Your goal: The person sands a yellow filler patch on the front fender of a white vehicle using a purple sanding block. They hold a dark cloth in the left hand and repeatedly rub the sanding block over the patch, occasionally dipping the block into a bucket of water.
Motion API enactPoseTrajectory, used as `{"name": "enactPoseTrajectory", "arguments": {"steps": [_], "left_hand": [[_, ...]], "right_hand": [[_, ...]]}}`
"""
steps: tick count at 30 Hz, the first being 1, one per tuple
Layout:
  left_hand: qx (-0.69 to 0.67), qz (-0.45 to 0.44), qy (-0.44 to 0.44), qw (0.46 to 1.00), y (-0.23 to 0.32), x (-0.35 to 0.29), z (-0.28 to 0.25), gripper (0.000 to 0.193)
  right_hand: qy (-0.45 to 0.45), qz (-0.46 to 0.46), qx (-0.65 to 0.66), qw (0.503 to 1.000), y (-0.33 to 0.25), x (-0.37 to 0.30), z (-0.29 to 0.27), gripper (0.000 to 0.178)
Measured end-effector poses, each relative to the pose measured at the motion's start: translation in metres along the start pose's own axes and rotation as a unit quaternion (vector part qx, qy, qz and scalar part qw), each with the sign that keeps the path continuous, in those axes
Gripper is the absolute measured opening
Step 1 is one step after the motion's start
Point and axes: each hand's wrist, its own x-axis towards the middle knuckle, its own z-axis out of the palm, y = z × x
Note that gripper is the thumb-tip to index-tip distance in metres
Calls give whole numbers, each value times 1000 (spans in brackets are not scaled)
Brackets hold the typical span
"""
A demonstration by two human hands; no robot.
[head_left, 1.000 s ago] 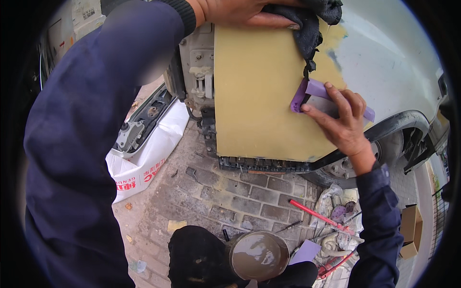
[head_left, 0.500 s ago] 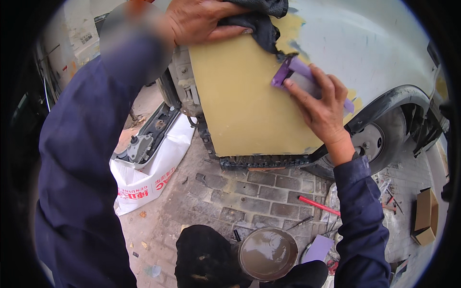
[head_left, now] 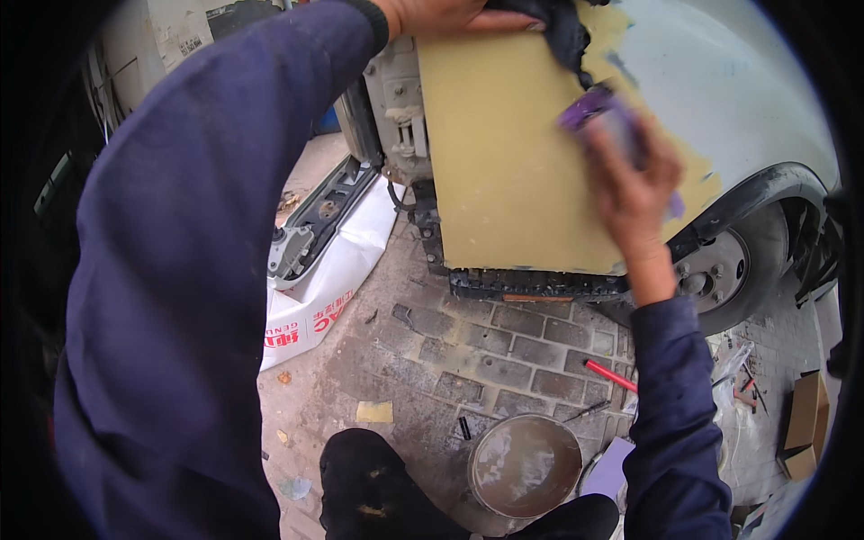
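A pale yellow filled panel [head_left: 504, 171] on a vehicle's side stands before me, with white paint around its right edge. My right hand [head_left: 634, 193] is closed on a sanding block [head_left: 583, 110] wrapped in purple abrasive paper, held against the panel's upper right. Both are smeared by motion. At the top edge, partly cut off, my left hand [head_left: 445, 18] lies on the panel's upper part, thumb stretched out, with a black cloth [head_left: 565, 40] under its fingers. The cloth's loose end hangs down close to the block.
Between my knees stands a bucket [head_left: 473, 468] of murky water. Beside it lie a purple sheet [head_left: 609, 468] and a red stick-like thing [head_left: 612, 375] on the paving. A white bag [head_left: 310, 324] with a car part lies left. At right are a wheel [head_left: 720, 270] and a cardboard box [head_left: 805, 418].
My view has shifted, so the panel sits farther right and higher in the picture. The right hand is blurred now, the block near the same part of the panel. The left hand is more cut off.
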Motion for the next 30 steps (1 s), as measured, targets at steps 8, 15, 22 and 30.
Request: {"name": "enactPoseTrajectory", "arguments": {"steps": [8, 15, 22, 30], "left_hand": [[-30, 20, 42, 998, -2, -1, 0, 53], [-96, 18, 91, 991, -5, -7, 5, 38], [-179, 1, 188, 966, -7, -14, 10, 23], [-182, 7, 207, 961, -10, -15, 14, 20]], "right_hand": [[-50, -28, 50, 997, -128, -57, 48, 60], [-61, 37, -7, 997, -121, -53, 34, 55], [92, 378, -125, 913, -119, -17, 55, 59], [10, 360, -40, 932, -252, -55, 88, 67]]}}
